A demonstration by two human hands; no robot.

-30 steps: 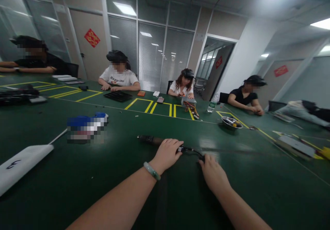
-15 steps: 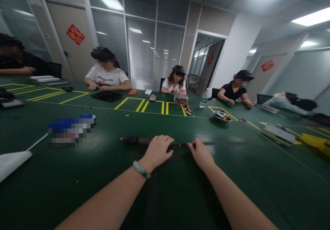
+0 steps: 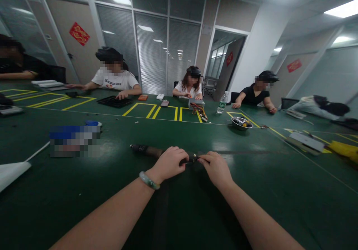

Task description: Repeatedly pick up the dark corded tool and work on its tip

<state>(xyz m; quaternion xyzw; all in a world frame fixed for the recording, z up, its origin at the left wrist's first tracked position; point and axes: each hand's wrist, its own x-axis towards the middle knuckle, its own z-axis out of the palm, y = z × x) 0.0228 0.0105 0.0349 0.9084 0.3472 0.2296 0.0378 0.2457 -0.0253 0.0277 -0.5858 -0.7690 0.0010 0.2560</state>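
A dark rod-shaped tool (image 3: pixel 147 150) lies on the green table (image 3: pixel 195 212) straight ahead of me. My left hand (image 3: pixel 170 162), with a pale bead bracelet on the wrist, is closed round the tool's right end. My right hand (image 3: pixel 215 166) sits just to the right of it, fingers pinched on a thin black cable (image 3: pixel 193 158) that comes out of the tool. The two hands almost touch. A thin dark line runs on to the right across the table from there.
A blurred blue and white pack (image 3: pixel 74 141) lies to the left, a white sheet (image 3: pixel 11 169) at the left edge. A metal bowl (image 3: pixel 239 122), a water bottle (image 3: pixel 222 104) and a black tray (image 3: pixel 114 101) stand farther off. Several people sit around the far side.
My right hand has moved left along the cable until it almost meets my left hand. The loose loop of cable between them is gone. My view has shifted slightly.
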